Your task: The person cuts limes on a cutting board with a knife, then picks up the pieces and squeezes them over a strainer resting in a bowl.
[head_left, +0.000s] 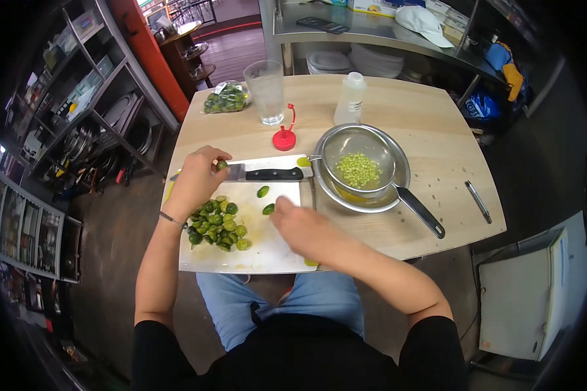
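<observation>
My left hand (205,173) pinches a small green citrus fruit (222,165) above the white cutting board (267,251), over the blade of the knife (274,174). The knife lies across the board's far part, its black handle to the right. Below my left hand is a pile of cut green citrus pieces (218,225). My right hand (293,225) is over the board's right part, fingers curled beside a green piece (269,209); its fingertips are hidden. Another green piece (263,191) lies between the hands. To the right, a strainer (359,155) holding pale green seeds rests on a metal bowl (404,173).
Behind the board stand a glass of water (265,91), a bag of green fruit (226,98), a red cap (284,138) and a white bottle (351,99). A pen (478,202) lies at the right. The strainer's black handle (421,212) points toward the near right edge.
</observation>
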The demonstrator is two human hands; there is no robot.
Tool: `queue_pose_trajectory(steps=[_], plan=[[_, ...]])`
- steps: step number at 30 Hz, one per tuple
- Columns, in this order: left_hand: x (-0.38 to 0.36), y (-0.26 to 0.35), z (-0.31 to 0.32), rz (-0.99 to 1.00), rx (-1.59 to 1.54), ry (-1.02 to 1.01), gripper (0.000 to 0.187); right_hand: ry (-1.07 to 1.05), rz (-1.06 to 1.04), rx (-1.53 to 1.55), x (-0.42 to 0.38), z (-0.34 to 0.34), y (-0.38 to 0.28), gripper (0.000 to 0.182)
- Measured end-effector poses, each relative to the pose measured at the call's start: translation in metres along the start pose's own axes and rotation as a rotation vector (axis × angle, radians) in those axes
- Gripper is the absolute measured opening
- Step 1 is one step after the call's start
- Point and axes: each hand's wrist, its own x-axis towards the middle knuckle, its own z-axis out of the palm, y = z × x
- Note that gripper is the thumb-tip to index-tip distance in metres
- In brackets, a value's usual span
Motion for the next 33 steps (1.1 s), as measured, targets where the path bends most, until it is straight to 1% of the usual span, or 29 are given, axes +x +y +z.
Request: queue_pose_trajectory(steps=[1, 2, 4, 6, 7, 9, 10, 12, 14, 16, 18, 25, 27, 28, 30, 31, 33], plan=[[0.003, 0.003, 0.0, 0.04, -0.034, 0.049, 0.023, 0.086, -0.006, -0.023, -0.002, -0.015, 0.011, 0.021], [0.006, 0.01, 0.0, 0.045, -0.035, 0.043, 0.023, 0.171, -0.011, -0.044, -0.006, -0.032, 0.022, 0.024], [0.015, 0.032, -0.003, 0.042, -0.142, 0.053, 0.022, 0.264, 0.076, -0.029, -0.019, -0.089, 0.04, 0.028], [0.025, 0.046, 0.002, 0.06, -0.173, 0.043, 0.022, 0.235, 0.177, -0.067, -0.025, -0.121, 0.073, 0.025], [0.03, 0.053, 0.005, 0.076, -0.204, 0.037, 0.023, 0.237, 0.18, -0.071, -0.027, -0.127, 0.085, 0.025], [0.039, 0.068, 0.013, 0.075, -0.231, 0.01, 0.023, 0.158, 0.307, -0.129, -0.03, -0.127, 0.109, 0.018], [0.043, 0.076, 0.018, 0.065, -0.256, -0.021, 0.023, 0.157, 0.308, -0.132, -0.032, -0.123, 0.117, 0.018], [0.052, 0.087, 0.031, 0.077, -0.277, -0.021, 0.023, 0.144, 0.242, -0.177, -0.033, -0.115, 0.129, 0.013], [0.059, 0.093, 0.043, 0.122, -0.334, -0.018, 0.025, 0.15, 0.232, -0.165, -0.032, -0.111, 0.136, 0.013], [0.063, 0.095, 0.05, 0.127, -0.363, -0.013, 0.025, 0.16, 0.226, -0.153, -0.032, -0.109, 0.139, 0.013], [0.065, 0.099, 0.05, 0.074, -0.31, -0.07, 0.025, 0.213, 0.183, -0.183, -0.032, -0.108, 0.141, 0.014], [0.058, 0.103, 0.051, 0.034, -0.276, -0.079, 0.024, 0.265, 0.1, -0.22, -0.031, -0.102, 0.152, 0.014], [0.057, 0.104, 0.053, 0.013, -0.413, -0.1, 0.024, 0.282, 0.081, -0.23, -0.03, -0.103, 0.153, 0.017], [0.057, 0.105, 0.053, 0.013, -0.413, -0.101, 0.024, 0.282, 0.081, -0.229, -0.03, -0.105, 0.151, 0.017], [0.055, 0.108, 0.049, -0.011, -0.423, -0.15, 0.023, 0.402, 0.083, -0.118, -0.032, -0.112, 0.143, 0.018], [0.055, 0.108, 0.049, -0.011, -0.424, -0.15, 0.023, 0.402, 0.083, -0.118, -0.031, -0.116, 0.141, 0.018], [0.054, 0.107, 0.048, -0.006, -0.463, -0.148, 0.025, 0.495, 0.094, -0.136, -0.03, -0.121, 0.136, 0.015]])
